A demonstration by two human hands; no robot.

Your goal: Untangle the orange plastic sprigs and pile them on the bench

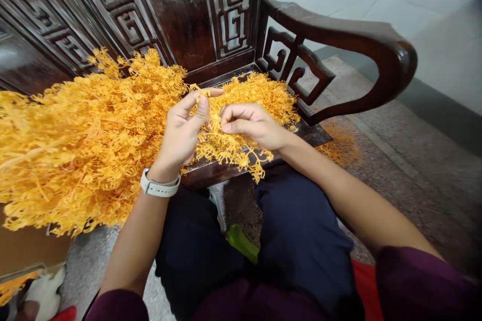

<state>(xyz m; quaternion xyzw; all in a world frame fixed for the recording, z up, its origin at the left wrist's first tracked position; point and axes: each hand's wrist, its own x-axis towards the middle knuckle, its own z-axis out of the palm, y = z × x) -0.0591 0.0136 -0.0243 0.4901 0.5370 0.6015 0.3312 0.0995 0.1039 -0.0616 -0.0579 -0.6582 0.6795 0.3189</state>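
A large heap of branching orange-yellow dried sprigs (86, 130) lies across the dark wooden chair seat (222, 168) and spills over its left side. My left hand (183, 130) is raised over the heap, its thumb and fingertips pinching a thin strand. My right hand (252, 125) is just to its right, with its fingers curled on a tangled sprig (229, 145). A white watch (160, 185) circles my left wrist.
A carved dark wood chair back (229, 10) and curved armrest (376, 45) stand ahead. Loose sprigs (339, 145) lie on the speckled floor at right. A cardboard box (26, 246) sits at lower left. A green object (241, 243) lies by my dark trousers.
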